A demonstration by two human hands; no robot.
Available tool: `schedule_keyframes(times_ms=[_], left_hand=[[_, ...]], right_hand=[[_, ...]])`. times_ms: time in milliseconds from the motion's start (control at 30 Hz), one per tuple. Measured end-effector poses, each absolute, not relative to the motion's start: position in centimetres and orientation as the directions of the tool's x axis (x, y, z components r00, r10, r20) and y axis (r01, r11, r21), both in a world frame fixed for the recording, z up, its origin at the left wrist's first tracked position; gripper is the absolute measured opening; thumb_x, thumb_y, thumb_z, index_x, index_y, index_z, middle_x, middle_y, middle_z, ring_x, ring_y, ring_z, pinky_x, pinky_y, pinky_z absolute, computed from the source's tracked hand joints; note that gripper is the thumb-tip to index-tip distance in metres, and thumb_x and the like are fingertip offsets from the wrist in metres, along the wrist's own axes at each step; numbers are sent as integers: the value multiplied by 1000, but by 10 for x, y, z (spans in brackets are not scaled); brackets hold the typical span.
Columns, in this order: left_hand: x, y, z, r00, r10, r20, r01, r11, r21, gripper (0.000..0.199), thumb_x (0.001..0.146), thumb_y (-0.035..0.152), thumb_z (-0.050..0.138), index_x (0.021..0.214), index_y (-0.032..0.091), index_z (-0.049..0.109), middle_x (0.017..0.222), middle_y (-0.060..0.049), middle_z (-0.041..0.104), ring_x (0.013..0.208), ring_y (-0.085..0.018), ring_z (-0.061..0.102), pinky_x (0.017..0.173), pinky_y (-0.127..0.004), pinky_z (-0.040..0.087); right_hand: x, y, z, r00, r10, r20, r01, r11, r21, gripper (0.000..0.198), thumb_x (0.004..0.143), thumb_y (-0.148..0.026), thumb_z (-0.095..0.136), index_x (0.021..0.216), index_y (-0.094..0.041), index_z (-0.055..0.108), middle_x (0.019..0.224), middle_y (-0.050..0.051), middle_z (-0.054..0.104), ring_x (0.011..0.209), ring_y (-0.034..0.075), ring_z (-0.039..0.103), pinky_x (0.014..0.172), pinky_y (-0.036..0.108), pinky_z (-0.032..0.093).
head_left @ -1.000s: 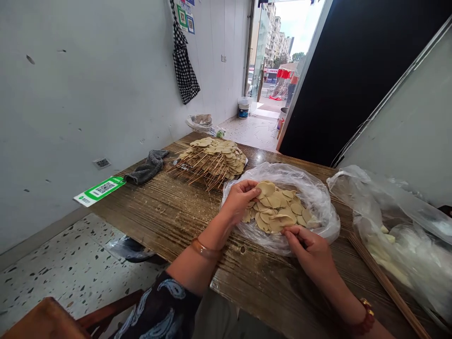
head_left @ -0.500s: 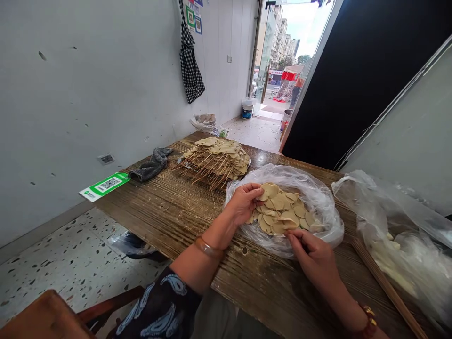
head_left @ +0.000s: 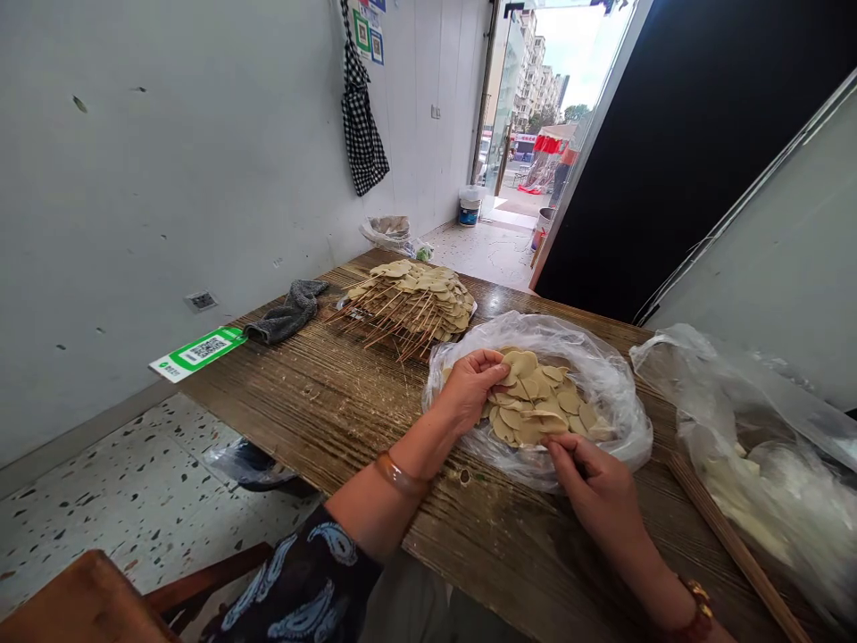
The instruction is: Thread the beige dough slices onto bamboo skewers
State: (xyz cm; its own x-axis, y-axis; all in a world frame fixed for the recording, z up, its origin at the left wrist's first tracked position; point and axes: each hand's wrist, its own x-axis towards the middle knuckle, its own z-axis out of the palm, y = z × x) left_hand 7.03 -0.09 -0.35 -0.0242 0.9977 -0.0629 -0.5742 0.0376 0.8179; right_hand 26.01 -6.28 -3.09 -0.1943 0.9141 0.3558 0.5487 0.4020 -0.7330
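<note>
A clear plastic bag (head_left: 619, 420), spread open on the wooden table (head_left: 361, 393), holds a heap of thin, roundish beige slices (head_left: 566, 399). My left hand (head_left: 472, 388) reaches over the bag's near left side, thumb and fingers closed on the edge of one beige slice (head_left: 520, 364). At the front of the heap, my right hand (head_left: 593, 478) has thumb and forefinger pinched together. Its fingertips are against the slices, and what lies between them is too small to make out. Beyond the bag, many skewered beige slices (head_left: 428, 295) are piled up, their sticks pointing toward me.
Thin wooden sticks (head_left: 729, 536) lie in a bundle at right, beside another plastic bag (head_left: 769, 464) with pale contents. A dark grey cloth (head_left: 287, 313) and a green-and-white QR card (head_left: 199, 353) lie along the left edge. A brown chair (head_left: 87, 598) stands at lower left.
My left hand has shifted slightly to the right over the heap, its fingertips on the slice. My right hand has stayed almost in place.
</note>
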Motion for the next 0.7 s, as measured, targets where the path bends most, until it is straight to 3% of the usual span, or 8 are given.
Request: schedule_keyframes(times_ms=[267, 533, 700], left_hand=[[68, -1, 0, -116, 991, 72, -365, -110, 925, 29, 57, 31, 78, 71, 12, 61, 57, 3, 55, 50, -5, 46, 49, -17, 33], [69, 0, -2, -99, 991, 94, -309, -120, 943, 30, 59, 34, 77, 71, 13, 59, 58, 3, 56, 52, -6, 46, 51, -18, 34], [70, 0, -4, -69, 990, 124, -235, -137, 962, 25, 61, 30, 76, 71, 13, 61, 59, 3, 56, 53, -6, 46, 51, -18, 33]], right_hand=[[261, -62, -30, -195, 935, 295, 547, 353, -759, 31, 88, -41, 50, 80, -17, 68, 61, 1, 61, 56, 16, 56, 53, 24, 42], [261, -61, -28, -170, 956, 239, 495, 292, -818, 33, 86, -43, 51, 80, -15, 69, 64, 2, 64, 56, 15, 54, 52, 23, 40], [260, -61, -24, -166, 970, 175, 422, 230, -877, 34, 86, -44, 52, 78, -15, 68, 54, -2, 52, 50, 13, 46, 47, 22, 35]])
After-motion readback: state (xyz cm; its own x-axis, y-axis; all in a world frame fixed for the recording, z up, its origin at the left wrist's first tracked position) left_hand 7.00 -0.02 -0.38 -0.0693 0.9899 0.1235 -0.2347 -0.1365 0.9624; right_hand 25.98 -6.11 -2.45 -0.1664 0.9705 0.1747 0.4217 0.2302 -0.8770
